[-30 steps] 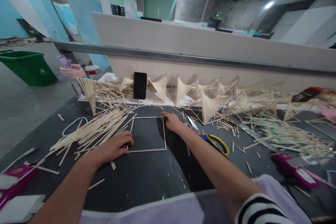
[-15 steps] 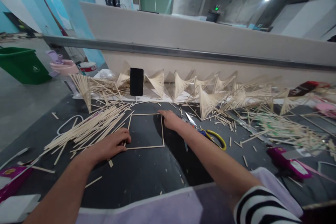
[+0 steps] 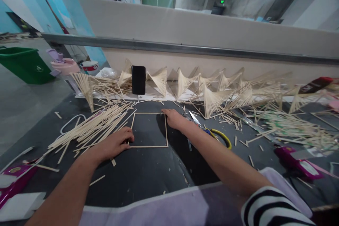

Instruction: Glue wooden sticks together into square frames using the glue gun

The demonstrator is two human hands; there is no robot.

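A rectangular frame of thin wooden sticks [image 3: 149,147] lies flat on the dark tabletop in front of me. My left hand [image 3: 120,140] has its fingers and thumb closed around the frame's near left corner. At the far right corner, my right hand [image 3: 173,118] pinches the frame with the fingers pressed together. To the left, a heap of loose wooden sticks [image 3: 92,127] reaches close to my left hand. Scissors with yellow-and-blue handles [image 3: 221,137] lie partly under my right forearm, blades pointing away from me.
Twisted stick models [image 3: 213,101] line the back of the table by a pale panel. A black phone [image 3: 138,80] stands upright among them. Magenta tools [image 3: 298,162] lie at both sides. Offcuts [image 3: 280,127] are scattered right. A green bin [image 3: 25,65] stands on the floor at left.
The view has shifted slightly, so everything sits a little higher and farther right. Both hands keep their places at the same two corners of the frame.
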